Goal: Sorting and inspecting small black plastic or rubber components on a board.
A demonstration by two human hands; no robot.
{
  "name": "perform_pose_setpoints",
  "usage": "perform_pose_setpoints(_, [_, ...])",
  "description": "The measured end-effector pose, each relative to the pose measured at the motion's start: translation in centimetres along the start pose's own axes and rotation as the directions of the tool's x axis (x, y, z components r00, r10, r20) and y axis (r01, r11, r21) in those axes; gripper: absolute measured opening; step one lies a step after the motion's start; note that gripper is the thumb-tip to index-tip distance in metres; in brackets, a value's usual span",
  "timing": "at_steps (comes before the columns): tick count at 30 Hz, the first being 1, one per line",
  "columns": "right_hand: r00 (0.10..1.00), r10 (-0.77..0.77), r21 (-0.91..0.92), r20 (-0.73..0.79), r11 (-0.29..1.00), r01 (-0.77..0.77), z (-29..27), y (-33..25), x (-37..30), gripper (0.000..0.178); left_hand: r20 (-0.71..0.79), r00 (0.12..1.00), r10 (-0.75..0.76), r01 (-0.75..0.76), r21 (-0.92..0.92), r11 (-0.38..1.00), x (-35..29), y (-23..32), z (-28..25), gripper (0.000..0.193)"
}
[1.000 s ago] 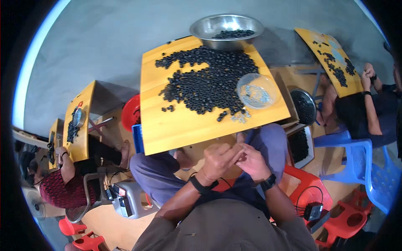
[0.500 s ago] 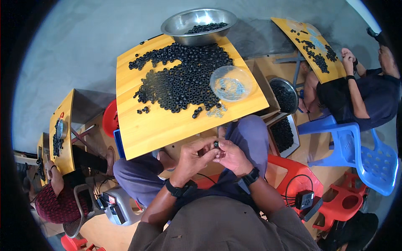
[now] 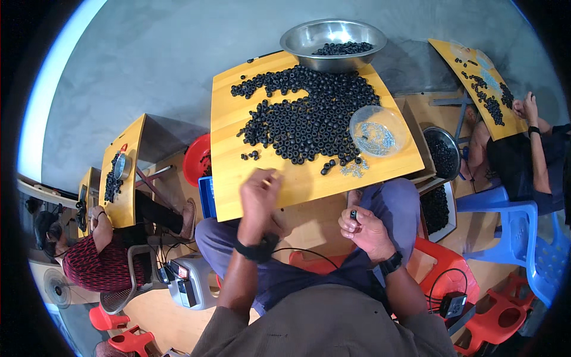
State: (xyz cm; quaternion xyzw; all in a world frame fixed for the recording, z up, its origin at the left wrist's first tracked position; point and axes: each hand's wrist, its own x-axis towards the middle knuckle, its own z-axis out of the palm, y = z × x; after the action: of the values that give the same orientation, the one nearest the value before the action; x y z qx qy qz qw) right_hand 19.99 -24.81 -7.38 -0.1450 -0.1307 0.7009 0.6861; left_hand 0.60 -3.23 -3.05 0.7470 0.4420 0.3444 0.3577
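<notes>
Pinching black ring point(image 3: 353, 214) in right hand point(image 3: 364, 229)

A yellow wooden board point(image 3: 238, 178) serves as the work surface in front of the person. A large heap of small black rings point(image 3: 309, 116) covers its middle and far part, with a few strays point(image 3: 253, 155) nearer the left. A clear plastic bowl point(image 3: 377, 130) of small pale bits sits at the right, a steel basin point(image 3: 333, 43) holding more rings at the far edge.
</notes>
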Motion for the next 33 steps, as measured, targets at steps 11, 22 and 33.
perform_pose_setpoints(11, [0.999,0.007,-0.034,-0.052,0.999,-0.008,0.2,0.2,0.1,0.023,-0.108,0.989,0.105,-0.045,0.458,0.888,5.8,-4.1,-1.5,0.016])
perform_pose_setpoints(22, [0.998,0.01,-0.037,-0.062,0.999,-0.012,-0.1,0.4,0.1,0.024,0.015,1.0,-0.006,0.002,0.199,0.98,3.7,-3.8,-1.5,0.018])
perform_pose_setpoints(33, [0.997,0.01,-0.049,-0.074,0.999,-0.014,0.0,0.5,0.0,0.027,0.183,0.963,0.199,-0.261,0.427,0.866,4.6,-3.2,-1.5,0.015])
